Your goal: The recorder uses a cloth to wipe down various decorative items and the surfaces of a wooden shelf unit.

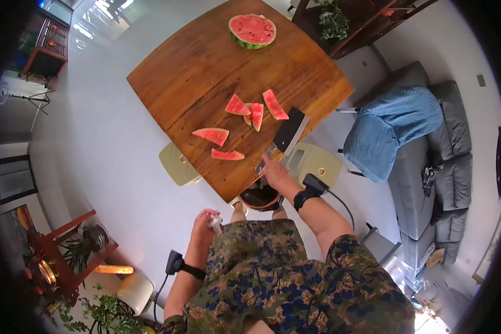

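At the table's near right edge my right hand (pixel 275 173) grips the silver handle of a cleaver (pixel 289 129), its dark, broad blade pointing away from me over the wood. Several red watermelon slices (pixel 210 133) lie left of the blade on the wooden table (pixel 178 72). A cut watermelon half (pixel 252 29) rests flesh up at the far end. Low beside my body, off the table, my left hand (pixel 202 225) is closed on a crumpled white item (pixel 216 224), possibly tissue.
Green stools (pixel 173 166) stand by the table, with a dark container (pixel 259 197) below its near edge. A grey sofa (pixel 453 119) and blue cloth (pixel 389 128) are at right. A wooden stand (pixel 58 228) and plants (pixel 103 312) are at lower left, a tripod (pixel 36 100) at upper left.
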A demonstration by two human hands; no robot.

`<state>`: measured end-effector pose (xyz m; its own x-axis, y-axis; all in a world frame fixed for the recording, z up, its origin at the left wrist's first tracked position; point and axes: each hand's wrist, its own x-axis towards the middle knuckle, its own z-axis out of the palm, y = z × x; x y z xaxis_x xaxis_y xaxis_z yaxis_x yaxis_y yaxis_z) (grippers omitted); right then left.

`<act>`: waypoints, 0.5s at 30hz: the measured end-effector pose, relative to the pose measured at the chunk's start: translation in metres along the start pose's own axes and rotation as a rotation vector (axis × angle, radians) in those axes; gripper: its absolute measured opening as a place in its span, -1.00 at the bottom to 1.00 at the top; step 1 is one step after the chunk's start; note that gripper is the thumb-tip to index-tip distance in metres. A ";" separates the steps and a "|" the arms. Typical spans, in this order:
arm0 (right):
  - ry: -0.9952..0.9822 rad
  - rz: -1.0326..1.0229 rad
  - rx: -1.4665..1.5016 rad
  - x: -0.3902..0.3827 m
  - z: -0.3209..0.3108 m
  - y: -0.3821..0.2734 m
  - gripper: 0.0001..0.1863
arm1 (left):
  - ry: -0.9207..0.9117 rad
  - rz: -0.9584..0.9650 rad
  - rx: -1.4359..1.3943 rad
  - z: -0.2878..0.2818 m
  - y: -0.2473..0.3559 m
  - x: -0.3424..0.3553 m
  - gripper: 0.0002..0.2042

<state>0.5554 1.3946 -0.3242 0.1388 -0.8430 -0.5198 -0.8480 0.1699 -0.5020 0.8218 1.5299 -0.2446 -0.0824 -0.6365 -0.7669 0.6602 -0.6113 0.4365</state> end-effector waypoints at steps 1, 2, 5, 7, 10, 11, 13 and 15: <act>0.063 0.021 -0.018 0.004 0.007 -0.001 -0.46 | 0.032 0.005 0.029 0.000 -0.008 0.002 -0.90; 0.118 0.041 -0.036 0.005 0.014 -0.006 -0.48 | 0.046 -0.027 0.054 -0.007 -0.018 0.005 -0.90; 0.105 0.167 0.019 0.016 0.021 -0.012 -0.53 | -0.062 -0.091 0.072 -0.012 -0.036 0.011 -0.81; 0.139 0.222 0.056 0.021 0.023 -0.013 -0.58 | -0.060 -0.113 0.064 -0.008 -0.043 0.023 -0.82; 0.127 0.242 0.136 0.020 0.021 -0.006 -0.61 | -0.040 -0.114 0.191 0.021 -0.036 0.036 -0.82; 0.162 0.232 0.112 0.019 0.024 0.000 -0.63 | -0.050 -0.118 0.192 0.028 -0.031 0.042 -0.82; 0.191 0.217 0.091 0.019 0.021 0.005 -0.66 | -0.064 -0.059 0.180 0.033 -0.021 0.049 -0.82; 0.237 0.247 -0.090 0.012 0.001 -0.002 -0.71 | -0.037 -0.026 0.158 0.031 -0.013 0.052 -0.80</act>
<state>0.5589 1.3844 -0.3302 -0.1899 -0.8787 -0.4380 -0.8842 0.3470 -0.3126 0.7859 1.4904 -0.2753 -0.1273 -0.6348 -0.7621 0.5324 -0.6920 0.4875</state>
